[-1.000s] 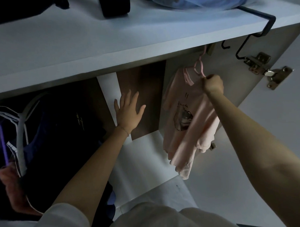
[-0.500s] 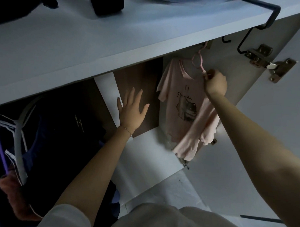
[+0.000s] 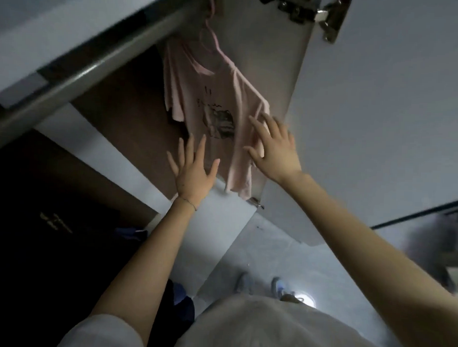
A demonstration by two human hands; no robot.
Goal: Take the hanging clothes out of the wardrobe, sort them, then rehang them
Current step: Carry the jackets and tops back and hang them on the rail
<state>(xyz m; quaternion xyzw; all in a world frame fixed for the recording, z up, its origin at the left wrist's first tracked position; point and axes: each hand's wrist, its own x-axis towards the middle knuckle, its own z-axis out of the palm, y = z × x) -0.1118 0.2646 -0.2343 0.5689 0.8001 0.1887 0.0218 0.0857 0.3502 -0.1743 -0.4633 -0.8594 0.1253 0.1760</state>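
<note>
A pale pink T-shirt (image 3: pixel 199 94) with a dark print hangs on a pink hanger (image 3: pixel 214 40) from the metal wardrobe rail (image 3: pixel 96 72). My right hand (image 3: pixel 275 146) has its fingers spread and touches the shirt's right side near the sleeve. At the shirt's lower left hem is my left hand (image 3: pixel 194 169), fingers straight and spread; whether it touches the fabric is unclear. Neither hand grips anything.
Dark clothes (image 3: pixel 46 232) fill the wardrobe's lower left. The open white door (image 3: pixel 380 113) with a metal hinge (image 3: pixel 326 18) stands on the right. A white shelf panel (image 3: pixel 221 225) lies below the shirt. Feet in shoes (image 3: pixel 278 286) stand on the pale floor.
My right hand let go of the hanger and dropped to the shirt's side. My left hand moved right to the shirt's hem. The view tilted, and the shirt now hangs from the rail.
</note>
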